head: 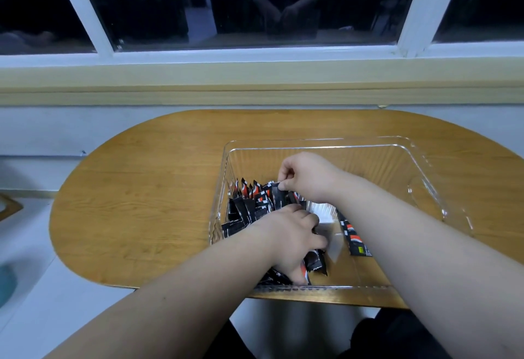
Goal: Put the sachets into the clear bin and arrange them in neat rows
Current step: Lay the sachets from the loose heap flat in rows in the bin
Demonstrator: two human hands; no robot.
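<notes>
A clear plastic bin (419, 171) stands on the right half of an oval wooden table (141, 188). Several black sachets with red and white marks (249, 202) stand upright in a row along the bin's left wall. My right hand (306, 177) reaches across and pinches the top of one upright black sachet (279, 197). Lower down in the bin, my left hand (295, 239) has its fingers curled among loose sachets (317, 263) near the front left corner. One flat sachet (355, 241) lies beside my right forearm, next to a white wrapper (323, 211).
The bin's right half holds nothing I can see. The table butts against a wall under a window sill (255, 75). Pale floor (28, 287) lies to the left, and the table's front edge runs just below the bin.
</notes>
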